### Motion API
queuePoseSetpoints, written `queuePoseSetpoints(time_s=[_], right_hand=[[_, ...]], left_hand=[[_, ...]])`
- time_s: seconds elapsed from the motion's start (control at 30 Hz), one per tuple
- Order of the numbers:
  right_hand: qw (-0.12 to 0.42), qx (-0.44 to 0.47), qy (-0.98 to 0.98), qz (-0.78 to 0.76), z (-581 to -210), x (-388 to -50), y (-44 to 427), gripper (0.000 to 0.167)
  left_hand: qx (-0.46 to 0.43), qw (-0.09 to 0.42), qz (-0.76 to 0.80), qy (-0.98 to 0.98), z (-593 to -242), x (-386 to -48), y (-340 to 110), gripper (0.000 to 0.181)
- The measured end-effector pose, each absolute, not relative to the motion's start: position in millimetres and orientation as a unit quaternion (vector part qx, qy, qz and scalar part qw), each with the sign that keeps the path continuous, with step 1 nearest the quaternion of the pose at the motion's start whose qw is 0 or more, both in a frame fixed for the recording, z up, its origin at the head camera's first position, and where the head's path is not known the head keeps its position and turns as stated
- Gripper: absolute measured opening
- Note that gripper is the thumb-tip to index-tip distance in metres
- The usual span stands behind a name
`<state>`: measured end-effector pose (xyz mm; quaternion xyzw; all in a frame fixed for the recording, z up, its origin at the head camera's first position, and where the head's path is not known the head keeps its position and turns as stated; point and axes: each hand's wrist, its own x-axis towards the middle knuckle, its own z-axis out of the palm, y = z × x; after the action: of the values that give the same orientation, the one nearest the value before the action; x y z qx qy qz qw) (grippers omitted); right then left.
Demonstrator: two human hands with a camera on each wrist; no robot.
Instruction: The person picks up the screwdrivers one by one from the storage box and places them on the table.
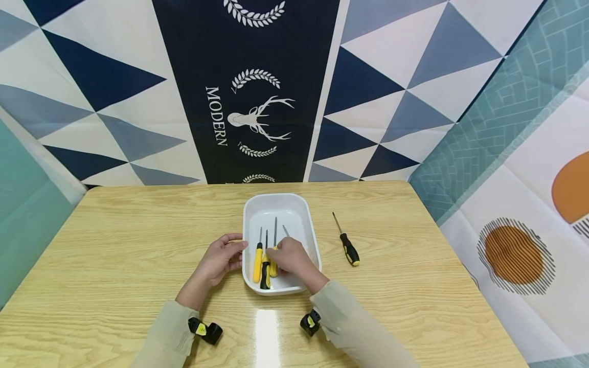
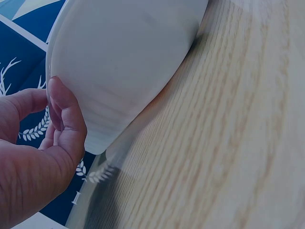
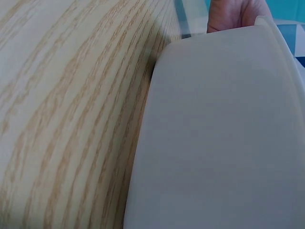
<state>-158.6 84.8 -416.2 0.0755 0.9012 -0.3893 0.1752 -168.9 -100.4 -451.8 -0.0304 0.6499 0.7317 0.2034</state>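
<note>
A white tray (image 1: 280, 204) stands on the table, holding several screwdrivers. My left hand (image 1: 223, 258) pinches its left rim, thumb over the edge; the left wrist view shows the fingers (image 2: 69, 107) bent against the outer wall. My right hand (image 1: 294, 258) reaches into the tray with curled fingers, gripping a screwdriver (image 1: 286, 231) whose shaft shows beyond the knuckles; its handle is hidden. Beside the fingertips lie a yellow-handled screwdriver (image 1: 274, 269), a black-and-yellow screwdriver (image 1: 265, 273) and another yellow screwdriver (image 1: 257, 263). The tray wall (image 3: 219, 129) blocks the right wrist view.
A black-and-yellow screwdriver (image 1: 350, 250) lies on the wooden table (image 1: 391, 306) to the right of the tray. A patterned cloth (image 1: 257, 102) hangs behind the table's back edge, and another cloth with orange circles (image 1: 511, 255) is at the right.
</note>
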Motion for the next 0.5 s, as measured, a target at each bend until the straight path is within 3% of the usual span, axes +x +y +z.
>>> queuePoseSetpoints(time_s=[0.5], right_hand=[[0.176, 0.073, 0.904, -0.383, -424.1, -164.2, 85.2, 0.02]], left_hand=[[-0.037, 0.207, 0.727, 0.653, -450.3, -168.5, -99.7, 0.045]])
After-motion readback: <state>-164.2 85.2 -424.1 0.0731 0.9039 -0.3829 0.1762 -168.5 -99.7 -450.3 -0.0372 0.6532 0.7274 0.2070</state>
